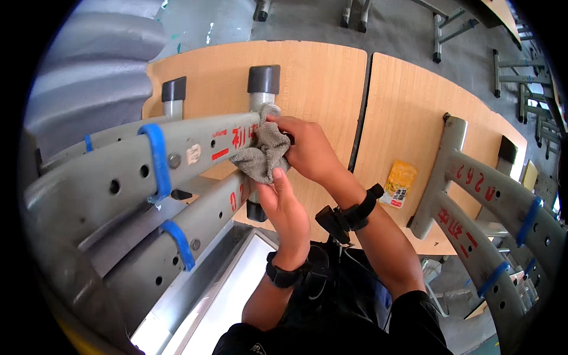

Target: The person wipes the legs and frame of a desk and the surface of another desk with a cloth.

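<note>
A crumpled grey cloth (pixel 265 153) is wrapped over the ends of two grey metal furniture tubes, where they meet a crosswise foot tube. My right hand (pixel 310 148) grips the cloth from the right side. Below it, my left hand (pixel 287 213) has its thumb on the cloth's lower edge; its fingers are partly hidden behind cloth and tube. The upper tube (pixel 195 148) and lower tube (pixel 208 217) bear red markings, bolts and blue bands. Black plastic caps (pixel 264 80) end the foot tube, which rests over a wood-look desktop (pixel 319 75).
A second wood-look desktop (pixel 399 106) adjoins on the right, holding a yellow packet (pixel 399 182) and another upturned metal frame (pixel 470 173) with blue bands. Grey gathered fabric (pixel 102 66) hangs at left. More furniture legs (pixel 519 77) stand on the grey floor (pixel 306 22).
</note>
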